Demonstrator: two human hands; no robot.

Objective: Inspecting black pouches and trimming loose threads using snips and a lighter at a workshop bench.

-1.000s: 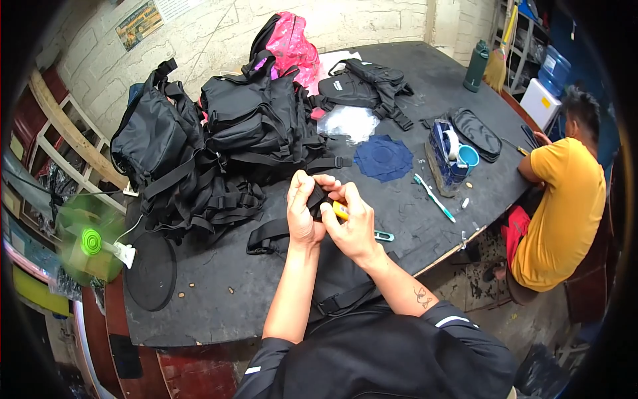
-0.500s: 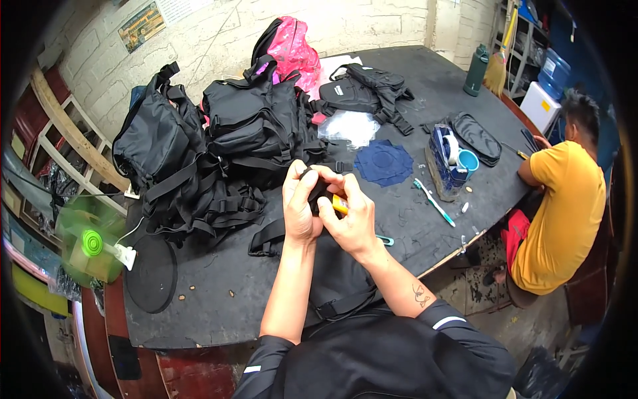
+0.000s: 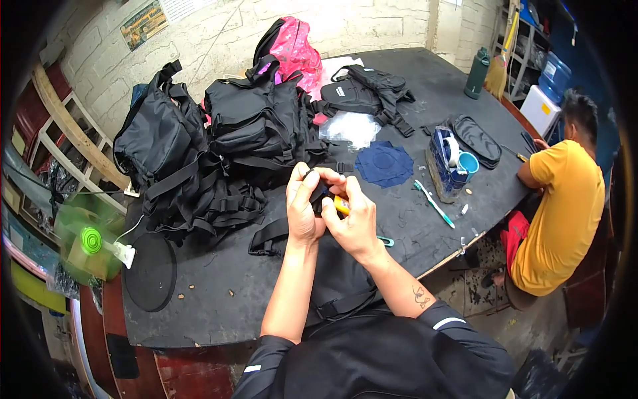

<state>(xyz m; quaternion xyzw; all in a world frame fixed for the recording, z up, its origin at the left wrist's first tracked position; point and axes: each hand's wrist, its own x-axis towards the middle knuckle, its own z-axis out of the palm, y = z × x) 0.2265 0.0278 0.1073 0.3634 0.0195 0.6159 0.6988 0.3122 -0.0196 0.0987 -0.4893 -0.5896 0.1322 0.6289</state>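
Observation:
Both my hands are raised together over the middle of the black table (image 3: 219, 319). My left hand (image 3: 303, 209) pinches a small black strap-like piece (image 3: 319, 193), mostly hidden by the fingers. In my right hand (image 3: 357, 223), close beside it, is a small yellow lighter (image 3: 341, 205), its ends covered by the fingers. Below my wrists lies a black bag (image 3: 339, 272) with a buckled strap, at the table's near edge. A teal-handled tool (image 3: 385, 241) shows partly beyond my right wrist.
Black backpacks (image 3: 249, 116) with tangled straps are piled on the left. Navy cloth circles (image 3: 384, 163), a toothbrush (image 3: 435, 205) and a blue holder (image 3: 444, 159) lie to the right. A green fan (image 3: 91, 241) runs at left. A person in yellow (image 3: 561, 213) sits at right.
Both hands stay close together in nearly the same place, with the fingers shifted only slightly around the black piece and the lighter. The view has moved a little.

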